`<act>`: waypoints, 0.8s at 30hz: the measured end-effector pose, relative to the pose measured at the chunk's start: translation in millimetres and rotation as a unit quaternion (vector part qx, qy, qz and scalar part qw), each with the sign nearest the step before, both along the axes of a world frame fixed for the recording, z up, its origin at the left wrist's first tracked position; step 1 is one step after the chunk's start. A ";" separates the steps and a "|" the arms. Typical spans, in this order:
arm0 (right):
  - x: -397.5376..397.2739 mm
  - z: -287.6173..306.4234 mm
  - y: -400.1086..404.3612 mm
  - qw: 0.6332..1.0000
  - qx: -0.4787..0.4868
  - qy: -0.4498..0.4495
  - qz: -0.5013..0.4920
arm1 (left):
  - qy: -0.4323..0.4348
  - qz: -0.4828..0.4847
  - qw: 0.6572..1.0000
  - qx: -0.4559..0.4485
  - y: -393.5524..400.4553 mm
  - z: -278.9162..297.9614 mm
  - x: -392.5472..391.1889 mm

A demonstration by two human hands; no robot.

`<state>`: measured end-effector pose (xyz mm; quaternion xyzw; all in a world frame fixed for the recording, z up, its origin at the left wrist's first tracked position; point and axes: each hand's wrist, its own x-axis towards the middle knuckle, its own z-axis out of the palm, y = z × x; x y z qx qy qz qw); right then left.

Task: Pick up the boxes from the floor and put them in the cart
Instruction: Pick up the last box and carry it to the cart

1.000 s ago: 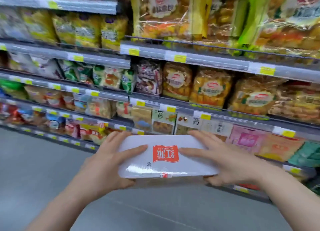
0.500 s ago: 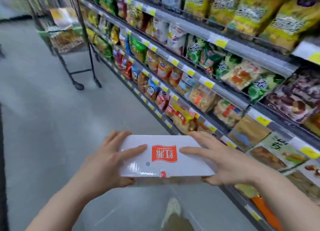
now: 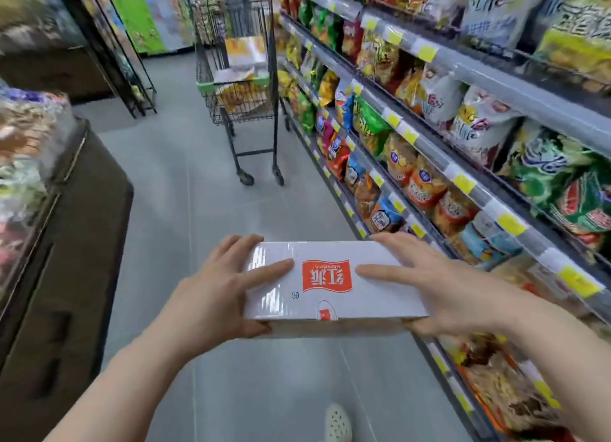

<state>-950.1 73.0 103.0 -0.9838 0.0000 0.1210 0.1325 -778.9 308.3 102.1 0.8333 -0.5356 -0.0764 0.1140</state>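
box: white box [image 3: 330, 286] held level at waist height, well short of the cart [image 3: 238, 77]
left hand [image 3: 218, 296]: fingers clamped on left end, thumb on top
right hand [image 3: 443, 292]: same on right end
cart: down the aisle beside the shelves [image 3: 429, 137], already holds boxes
advice: person should carry level, clear the rim, set it down flat

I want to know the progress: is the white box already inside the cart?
No, both the left hand and the right hand hold the box, well short of the cart.
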 end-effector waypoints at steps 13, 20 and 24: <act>173.5 -4.2 -112.7 0.995 0.005 0.054 0.082 | 0.044 0.068 0.997 0.020 -90.3 -25.8 137.5; 299.4 -4.5 -157.5 0.994 0.015 0.094 0.054 | 0.075 0.060 0.993 0.062 -146.6 -30.0 269.7; 388.2 6.0 -185.7 0.997 0.022 0.070 0.028 | 0.052 0.057 0.995 0.062 -178.8 -13.9 367.8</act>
